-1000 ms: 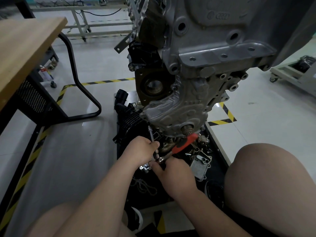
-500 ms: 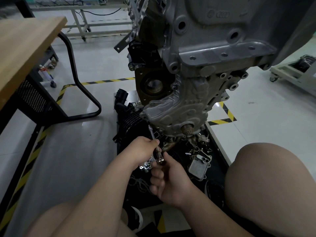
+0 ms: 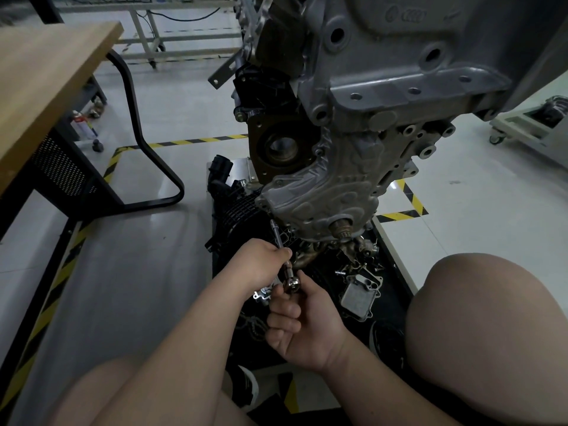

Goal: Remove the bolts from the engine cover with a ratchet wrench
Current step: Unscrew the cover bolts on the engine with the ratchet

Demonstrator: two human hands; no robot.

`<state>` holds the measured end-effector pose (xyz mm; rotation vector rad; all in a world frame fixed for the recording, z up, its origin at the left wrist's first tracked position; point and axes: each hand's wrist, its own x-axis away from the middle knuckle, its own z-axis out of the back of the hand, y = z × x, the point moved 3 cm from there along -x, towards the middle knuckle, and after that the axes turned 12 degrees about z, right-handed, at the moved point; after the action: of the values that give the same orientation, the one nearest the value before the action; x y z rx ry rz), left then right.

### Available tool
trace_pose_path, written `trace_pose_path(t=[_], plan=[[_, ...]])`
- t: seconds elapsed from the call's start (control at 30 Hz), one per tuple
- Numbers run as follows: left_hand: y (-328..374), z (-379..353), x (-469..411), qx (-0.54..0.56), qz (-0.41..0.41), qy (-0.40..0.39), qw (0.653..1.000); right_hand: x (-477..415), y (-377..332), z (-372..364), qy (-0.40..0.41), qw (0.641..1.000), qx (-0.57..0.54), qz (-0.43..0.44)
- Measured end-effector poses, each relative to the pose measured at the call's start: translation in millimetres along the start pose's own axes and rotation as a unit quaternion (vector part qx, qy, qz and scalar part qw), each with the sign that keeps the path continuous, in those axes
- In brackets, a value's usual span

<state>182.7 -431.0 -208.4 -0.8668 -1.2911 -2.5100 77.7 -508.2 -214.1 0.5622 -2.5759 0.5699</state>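
Left hand (image 3: 263,260) pinches extension bar (image 3: 276,234); right hand (image 3: 305,325) grips ratchet wrench (image 3: 291,284); black tray (image 3: 396,292) holds loose parts (image 3: 361,295)

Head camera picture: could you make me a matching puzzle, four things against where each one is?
Things:
1 ratchet wrench
2 wooden tabletop
3 striped tape
4 engine cover

Places:
A stuck on the floor
B top left of the picture
C low on the engine
D gripped by the left hand and right hand

Pairs: 1-D, 2-B, 3-A, 4-C.
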Motion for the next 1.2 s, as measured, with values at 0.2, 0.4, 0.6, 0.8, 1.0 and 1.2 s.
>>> trace_pose_path(t=[0.2, 0.4, 0.6, 0.8, 1.0, 1.2], plan=[[-3.6, 1.9, -2.6, -0.027, -0.017, 0.034, 0.999, 2.9, -3.3, 0.4, 0.053, 0.991, 0.126, 0.014], [-4.1, 3.1, -2.5, -0.039, -0.024, 0.039, 0.998, 2.7, -5.4, 0.7, 0.084, 0.974, 0.208, 0.04], [-2.8, 3.3, -2.9, -0.07, -0.034, 0.052, 0.996, -0.3, -10.7, 9.9, 0.14, 0.865, 0.455, 0.156], [0.8, 1.3, -3.0, -0.082, -0.036, 0.052, 0.995, 5.1, -30.1, 10.4, 0.146, 0.603, 0.737, 0.268], [-1.3, 1.9, -4.2, -0.103, -0.039, 0.075, 0.991, -0.2, -29.1, 11.6, 0.105, 0.497, 0.82, 0.263], [-0.1, -0.7, -1.0, -0.059, -0.052, 0.076, 0.994, -1.3, -16.6, 12.1, 0.09, 0.897, 0.397, 0.172]])
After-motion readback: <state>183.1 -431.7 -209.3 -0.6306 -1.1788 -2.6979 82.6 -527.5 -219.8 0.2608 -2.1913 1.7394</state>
